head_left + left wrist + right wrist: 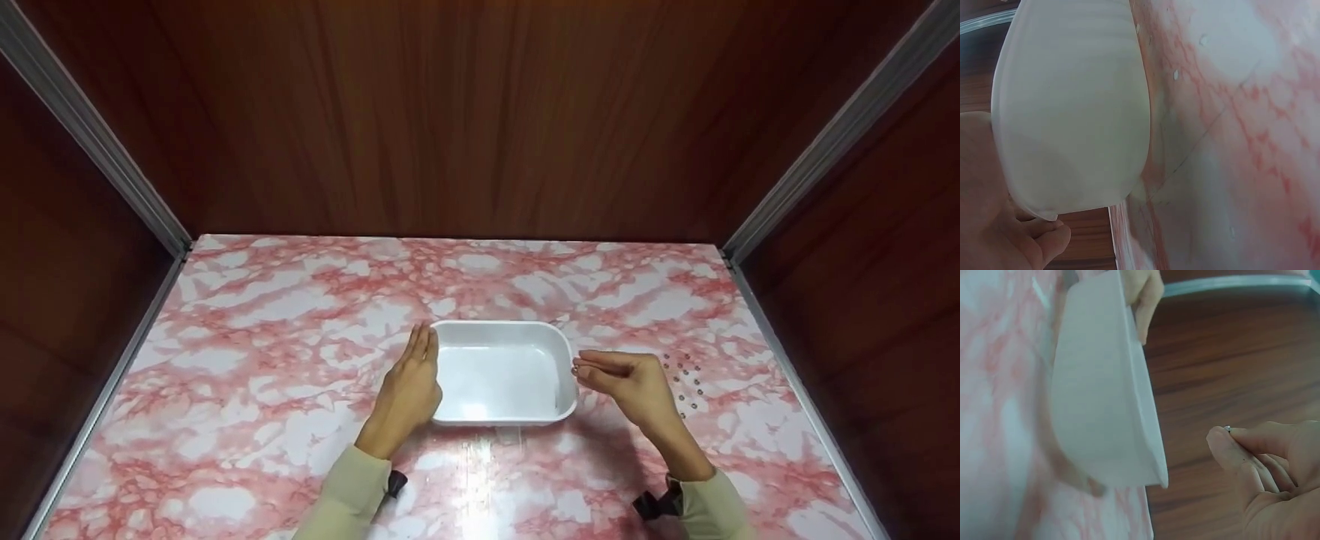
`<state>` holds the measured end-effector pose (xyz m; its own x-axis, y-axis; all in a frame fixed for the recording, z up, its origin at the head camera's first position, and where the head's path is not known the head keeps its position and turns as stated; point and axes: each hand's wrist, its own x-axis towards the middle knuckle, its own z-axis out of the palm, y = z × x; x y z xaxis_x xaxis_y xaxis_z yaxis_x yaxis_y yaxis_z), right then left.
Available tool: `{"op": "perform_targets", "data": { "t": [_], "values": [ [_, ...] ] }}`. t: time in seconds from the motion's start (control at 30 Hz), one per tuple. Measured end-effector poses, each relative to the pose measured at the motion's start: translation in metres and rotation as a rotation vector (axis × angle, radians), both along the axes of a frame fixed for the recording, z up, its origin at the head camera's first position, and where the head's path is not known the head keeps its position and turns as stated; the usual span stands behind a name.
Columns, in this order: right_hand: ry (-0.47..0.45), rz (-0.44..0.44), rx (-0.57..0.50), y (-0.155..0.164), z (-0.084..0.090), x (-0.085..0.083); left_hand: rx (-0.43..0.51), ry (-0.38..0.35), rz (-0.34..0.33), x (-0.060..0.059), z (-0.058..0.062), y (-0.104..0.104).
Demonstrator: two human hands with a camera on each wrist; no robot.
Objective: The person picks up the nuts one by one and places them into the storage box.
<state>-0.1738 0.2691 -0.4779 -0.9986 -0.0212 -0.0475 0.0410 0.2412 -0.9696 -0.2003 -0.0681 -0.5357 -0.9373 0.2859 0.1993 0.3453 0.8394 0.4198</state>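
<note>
A white rectangular tray [495,375] with rounded corners lies in the middle of the table. Along its left rim rests my left hand [411,386], fingers straight and pointing away from me; the left wrist view shows its fingers [1053,239] at the tray's corner. Just off the right rim, my right hand [630,382] pinches a tiny shiny metal piece [1228,429] between thumb and forefinger. Its exact kind is too small to tell. Several similar small round metal pieces [687,370] lie scattered on the table to the right of that hand.
The table [285,322] has a red and white marbled top. A dark wood-look panel [480,120] stands behind it, with side panels at left and right. Grey metal rails [814,131] run along the corners. Dark straps [658,504] sit at both wrists.
</note>
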Motion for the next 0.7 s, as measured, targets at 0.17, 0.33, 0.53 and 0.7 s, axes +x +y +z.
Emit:
{"op": "perform_targets", "data": {
  "t": [0.17, 0.33, 0.53, 0.7],
  "values": [
    [-0.021, 0.053, -0.023, -0.008, 0.008, -0.009, 0.0, 0.008, 0.002, 0.001, 0.0, 0.001],
    [-0.047, 0.082, 0.013, -0.012, 0.017, -0.017, 0.0, 0.007, -0.017, 0.002, -0.001, 0.002],
    [-0.065, 0.142, 0.033, -0.018, 0.026, -0.03, -0.011, 0.01, 0.0, 0.0, 0.0, 0.001],
    [-0.074, 0.205, -0.002, -0.024, 0.03, -0.04, -0.01, 0.012, 0.001, 0.001, 0.0, 0.001]
  ]
}}
